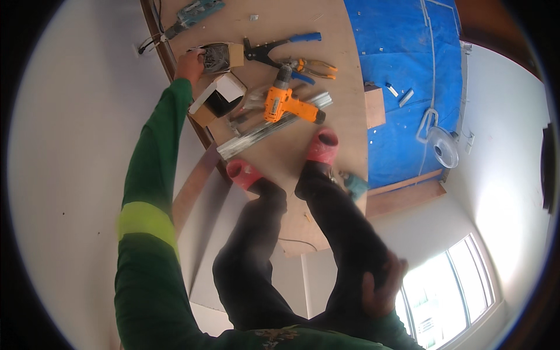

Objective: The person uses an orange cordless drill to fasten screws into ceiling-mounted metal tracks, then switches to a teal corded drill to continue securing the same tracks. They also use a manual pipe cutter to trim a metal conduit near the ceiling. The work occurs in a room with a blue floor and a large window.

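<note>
My left hand (189, 65) reaches to the left edge of an open cardboard box (235, 55) filled with thin grey metal pins (217, 57) that look like rivets. Its fingers are curled together at the rim, and whatever they pinch is too small to make out. Just below stands a second open box (231, 87) with a white flap and a dark inside. My right hand (386, 286) rests on my right thigh, thumb apart from the fingers, holding nothing. To the right of the boxes lie a black hand riveter (262, 53) with blue grips and orange-handled pliers (309, 67).
An orange cordless drill (280, 104) lies beside shiny metal channel strips (251, 140) ahead of my feet. A teal power tool (195, 14) is at the far left, another (353, 184) by my right foot. Blue sheeting (402, 70) and a round fan (443, 147) are at the right.
</note>
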Demonstrator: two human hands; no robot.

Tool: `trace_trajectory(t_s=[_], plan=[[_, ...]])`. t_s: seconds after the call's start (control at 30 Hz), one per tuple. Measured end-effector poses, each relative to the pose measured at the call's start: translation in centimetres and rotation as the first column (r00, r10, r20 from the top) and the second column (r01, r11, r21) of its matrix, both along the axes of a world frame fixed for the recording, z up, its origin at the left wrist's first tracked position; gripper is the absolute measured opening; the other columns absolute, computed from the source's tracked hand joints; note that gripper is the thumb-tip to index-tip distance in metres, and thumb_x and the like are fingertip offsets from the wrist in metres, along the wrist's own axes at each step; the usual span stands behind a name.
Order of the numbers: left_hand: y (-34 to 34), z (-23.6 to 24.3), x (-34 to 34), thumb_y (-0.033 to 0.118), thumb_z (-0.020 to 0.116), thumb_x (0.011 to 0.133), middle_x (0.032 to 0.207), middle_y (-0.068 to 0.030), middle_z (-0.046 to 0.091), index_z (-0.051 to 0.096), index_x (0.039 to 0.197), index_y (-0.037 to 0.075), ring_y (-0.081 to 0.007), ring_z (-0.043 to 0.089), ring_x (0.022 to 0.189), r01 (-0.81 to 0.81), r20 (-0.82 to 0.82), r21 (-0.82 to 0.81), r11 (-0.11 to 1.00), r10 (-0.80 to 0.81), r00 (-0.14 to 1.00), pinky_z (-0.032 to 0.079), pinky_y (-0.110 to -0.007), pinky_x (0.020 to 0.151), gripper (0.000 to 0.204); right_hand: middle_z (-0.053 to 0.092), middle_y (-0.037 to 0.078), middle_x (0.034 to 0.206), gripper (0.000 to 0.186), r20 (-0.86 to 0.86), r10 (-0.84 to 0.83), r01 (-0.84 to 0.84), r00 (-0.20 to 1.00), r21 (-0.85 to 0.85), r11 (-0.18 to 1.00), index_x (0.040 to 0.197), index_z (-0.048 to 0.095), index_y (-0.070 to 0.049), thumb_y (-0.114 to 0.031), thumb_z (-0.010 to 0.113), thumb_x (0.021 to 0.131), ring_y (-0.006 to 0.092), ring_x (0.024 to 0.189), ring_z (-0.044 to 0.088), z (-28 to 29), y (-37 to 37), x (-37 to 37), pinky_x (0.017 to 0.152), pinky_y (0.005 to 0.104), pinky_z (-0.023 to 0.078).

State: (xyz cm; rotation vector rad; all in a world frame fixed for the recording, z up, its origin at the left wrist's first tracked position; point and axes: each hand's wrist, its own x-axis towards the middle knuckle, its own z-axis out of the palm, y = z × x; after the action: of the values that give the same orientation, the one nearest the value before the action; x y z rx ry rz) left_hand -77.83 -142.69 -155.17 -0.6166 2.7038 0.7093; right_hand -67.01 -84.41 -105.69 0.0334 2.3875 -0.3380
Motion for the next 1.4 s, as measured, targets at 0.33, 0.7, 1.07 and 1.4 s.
trace_trajectory(t_s=[0.33, 0.7, 1.07, 1.4], plan=[[3.7, 1.3, 0.0, 0.013, 0.065, 0.099, 0.133, -0.0186, 0.065, 0.073, 0.125, 0.004, -0.0428, 0.066, 0.118, 0.045, -0.058, -0.233, 0.972, -0.060, 0.997, 0.054, -0.051, 0.102, 0.029, 0.047, 0.016, 0.111, 0.069, -0.010, 0.062, -0.062, 0.998, -0.007, 0.998, 0.149, 0.048, 0.005, -0.019, 0.071, 0.089, 0.0316, 0.100, 0.049, 0.1, 0.0, -0.2, 0.092, 0.0464, 0.043], [3.3, -0.1, 0.4, 0.010, 0.060, 0.099, 0.136, -0.0180, 0.063, 0.068, 0.127, 0.007, -0.0448, 0.068, 0.113, 0.131, -0.096, -0.248, 0.960, -0.159, 0.983, 0.056, -0.055, 0.095, 0.029, 0.049, 0.023, 0.103, 0.063, -0.056, 0.046, -0.048, 0.997, -0.020, 0.999, 0.133, 0.050, 0.010, -0.034, 0.070, 0.092, 0.0395, 0.093, 0.049, -0.5, -0.2, -0.2, 0.083, 0.0519, 0.042], [1.9, 1.6, -0.6, 0.004, 0.056, 0.099, 0.127, -0.0194, 0.062, 0.063, 0.129, 0.006, -0.0441, 0.067, 0.113, 0.435, 0.020, -0.213, 0.875, -0.441, 0.897, 0.056, -0.053, 0.094, 0.030, 0.047, 0.016, 0.114, 0.069, 0.007, 0.040, -0.040, 0.999, -0.015, 0.999, 0.150, 0.047, 0.005, -0.013, 0.070, 0.087, 0.0312, 0.104, 0.048, 0.2, -0.4, -0.4, 0.095, 0.0459, 0.042], [1.4, 2.1, -2.2, -0.002, 0.058, 0.094, 0.121, -0.0169, 0.067, 0.069, 0.121, 0.005, -0.0411, 0.068, 0.113, 0.431, -0.041, -0.262, 0.863, -0.457, 0.889, 0.056, -0.051, 0.095, 0.030, 0.064, 0.025, 0.115, 0.056, 0.056, 0.074, -0.065, 0.996, -0.139, 0.988, 0.141, 0.056, 0.006, -0.017, 0.072, 0.092, 0.0429, 0.101, 0.062, -5.4, 0.3, -7.3, 0.092, 0.0533, 0.051]])
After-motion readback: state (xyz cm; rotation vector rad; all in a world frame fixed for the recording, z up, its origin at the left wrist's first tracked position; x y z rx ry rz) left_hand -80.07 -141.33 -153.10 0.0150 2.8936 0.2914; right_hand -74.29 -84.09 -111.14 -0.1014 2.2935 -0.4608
